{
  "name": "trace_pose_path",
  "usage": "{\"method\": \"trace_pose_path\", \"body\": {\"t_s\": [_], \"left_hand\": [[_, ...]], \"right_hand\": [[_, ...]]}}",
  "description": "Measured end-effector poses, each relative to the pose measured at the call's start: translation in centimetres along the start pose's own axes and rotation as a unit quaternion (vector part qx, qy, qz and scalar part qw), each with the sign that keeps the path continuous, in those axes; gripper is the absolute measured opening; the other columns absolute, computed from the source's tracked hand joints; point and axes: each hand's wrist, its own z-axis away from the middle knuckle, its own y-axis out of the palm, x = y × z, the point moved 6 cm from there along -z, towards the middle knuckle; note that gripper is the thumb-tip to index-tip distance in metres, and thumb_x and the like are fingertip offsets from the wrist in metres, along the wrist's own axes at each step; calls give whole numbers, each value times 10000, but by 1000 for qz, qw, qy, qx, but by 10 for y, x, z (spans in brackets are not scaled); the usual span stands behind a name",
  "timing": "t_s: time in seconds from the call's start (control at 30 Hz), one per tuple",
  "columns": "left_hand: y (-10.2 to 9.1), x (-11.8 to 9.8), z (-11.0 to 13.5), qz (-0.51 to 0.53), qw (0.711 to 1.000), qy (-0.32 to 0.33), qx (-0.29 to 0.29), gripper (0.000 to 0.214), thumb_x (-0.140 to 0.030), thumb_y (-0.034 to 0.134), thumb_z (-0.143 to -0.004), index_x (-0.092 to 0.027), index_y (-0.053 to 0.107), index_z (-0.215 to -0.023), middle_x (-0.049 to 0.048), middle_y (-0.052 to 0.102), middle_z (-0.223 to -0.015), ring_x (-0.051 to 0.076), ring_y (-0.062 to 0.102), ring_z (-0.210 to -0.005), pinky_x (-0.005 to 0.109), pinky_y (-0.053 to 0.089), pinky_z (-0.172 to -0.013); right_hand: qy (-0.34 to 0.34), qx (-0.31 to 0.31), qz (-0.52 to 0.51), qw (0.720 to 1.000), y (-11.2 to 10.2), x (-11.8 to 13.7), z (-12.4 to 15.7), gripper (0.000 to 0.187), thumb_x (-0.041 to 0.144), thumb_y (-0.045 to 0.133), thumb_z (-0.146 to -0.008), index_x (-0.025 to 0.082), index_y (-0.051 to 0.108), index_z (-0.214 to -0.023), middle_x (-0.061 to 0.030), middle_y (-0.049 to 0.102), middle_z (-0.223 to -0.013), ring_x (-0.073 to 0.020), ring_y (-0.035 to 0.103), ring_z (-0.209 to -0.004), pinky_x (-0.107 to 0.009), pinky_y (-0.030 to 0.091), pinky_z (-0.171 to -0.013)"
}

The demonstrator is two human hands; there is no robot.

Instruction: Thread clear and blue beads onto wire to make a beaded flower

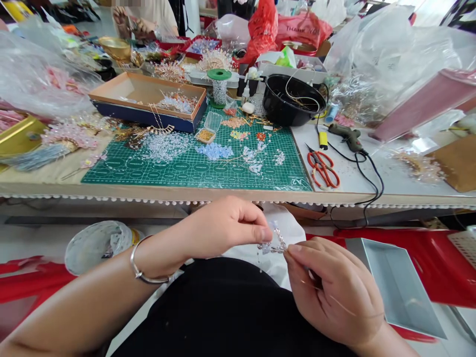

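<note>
Left hand (223,233) and right hand (330,292) both busy, fingers pinched together on a beaded wire sprig (274,242) held above the black lap (223,307) — too loose a pinch or a sharp tug could shed beads or kink the wire.

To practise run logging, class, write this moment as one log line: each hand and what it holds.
left hand: pinches clear beaded wire sprig | right hand: pinches same sprig's end | left wrist: silver metal bangle
</note>
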Motion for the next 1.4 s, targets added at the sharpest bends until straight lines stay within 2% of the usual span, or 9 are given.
{"method": "trace_pose_path", "body": {"t_s": [0.3,0.5,0.6,0.73,0.93,1.17,1.27,1.33,1.4], "left_hand": [[27,13,-21,191,973,-66,111,98,-171,597,-682,-154,625,-775,-47,502,-616,58,290,-486,227,169,-466],[47,32,-23,265,940,-121,176,122,-105,560,-614,-165,576,-720,-62,479,-545,55,210,-425,244,87,-431],[31,30,-22,258,955,-63,130,67,-126,583,-722,-157,616,-772,-62,476,-581,48,228,-442,227,124,-439],[15,19,-17,204,974,23,98,121,-263,633,-811,-150,671,-790,-34,556,-667,61,436,-580,196,311,-552],[12,29,-25,193,980,49,-29,186,-303,715,-750,-142,629,-785,-30,559,-716,83,487,-671,219,373,-653],[20,36,-38,177,983,40,-32,203,-357,630,-809,-164,597,-863,-24,535,-712,75,445,-587,192,348,-523],[-1,21,-25,33,983,118,-135,162,-305,574,-849,-177,633,-927,39,596,-904,125,541,-779,229,428,-619],[-14,3,-4,-101,946,184,-247,140,-266,560,-860,-194,648,-942,54,595,-994,146,545,-873,250,440,-672],[-13,-11,14,-175,920,219,-273,128,-250,535,-883,-185,645,-876,28,613,-877,130,550,-798,253,434,-689]], "right_hand": [[16,16,-126,992,3,0,2,308,-10,489,-781,207,491,-1000,13,623,-628,-134,597,-497,-262,525,-512],[103,18,-171,980,5,-11,16,289,16,524,-779,231,524,-973,-5,636,-717,-146,602,-560,-265,494,-492],[216,10,-214,953,7,-28,26,199,74,574,-816,237,554,-930,11,605,-694,-118,542,-526,-225,447,-453],[334,13,-367,868,18,-41,36,74,183,575,-876,250,574,-905,40,518,-588,-104,444,-491,-200,374,-423],[388,4,-489,781,33,-41,37,35,257,602,-870,226,595,-856,27,519,-596,-106,430,-517,-214,349,-457],[448,-67,-587,671,37,-45,25,98,253,670,-797,190,608,-755,62,426,-500,-66,325,-444,-193,272,-439],[459,-75,-595,655,37,-47,24,85,247,664,-795,190,613,-758,60,427,-494,-64,306,-432,-188,248,-422],[459,-80,-586,663,37,-48,25,87,248,664,-796,192,610,-759,60,426,-497,-67,313,-433,-190,260,-421],[451,-85,-569,682,37,-49,27,83,242,665,-800,194,606,-768,60,435,-512,-70,335,-446,-191,284,-433]]}}
